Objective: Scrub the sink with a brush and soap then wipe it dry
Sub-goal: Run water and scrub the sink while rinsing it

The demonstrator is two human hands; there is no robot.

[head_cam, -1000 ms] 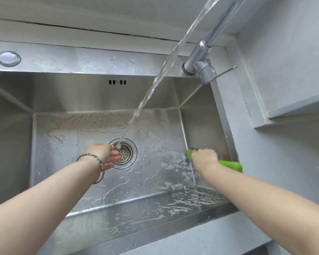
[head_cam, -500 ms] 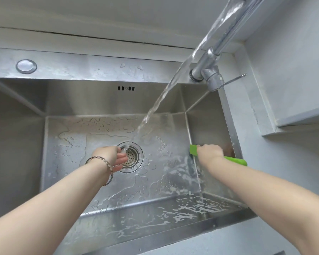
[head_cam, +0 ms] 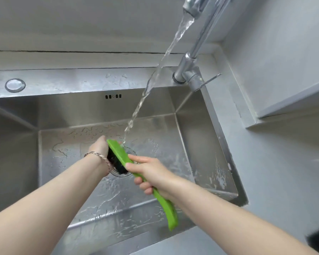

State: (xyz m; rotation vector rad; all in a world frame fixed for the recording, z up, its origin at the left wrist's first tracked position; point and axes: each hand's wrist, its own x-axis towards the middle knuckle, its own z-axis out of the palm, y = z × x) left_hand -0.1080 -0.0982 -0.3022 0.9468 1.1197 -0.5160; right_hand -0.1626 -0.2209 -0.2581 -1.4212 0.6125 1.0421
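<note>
The green brush (head_cam: pixel 118 150) lies slantwise at the centre of the frame, over the drain (head_cam: pixel 119 174) in the floor of the steel sink (head_cam: pixel 201 144). Its dark bristles face left and its long handle runs down toward the lower right. The right hand (head_cam: pixel 151 173) has a closed grip on the handle's middle, fingers curled under and thumb along the top. The left hand (head_cam: pixel 99 147), with a bracelet (head_cam: pixel 99 157) at the wrist, cups the bristle end in a curled grip, though most of its fingers are hidden behind the green back. A stream of water (head_cam: pixel 155 78) falls from the faucet (head_cam: pixel 190 70) at upper right and lands just beside the brush tip. Suds and droplets streak the sink floor and right wall. A grey worktop (head_cam: pixel 274 181) borders the sink on the right.
</note>
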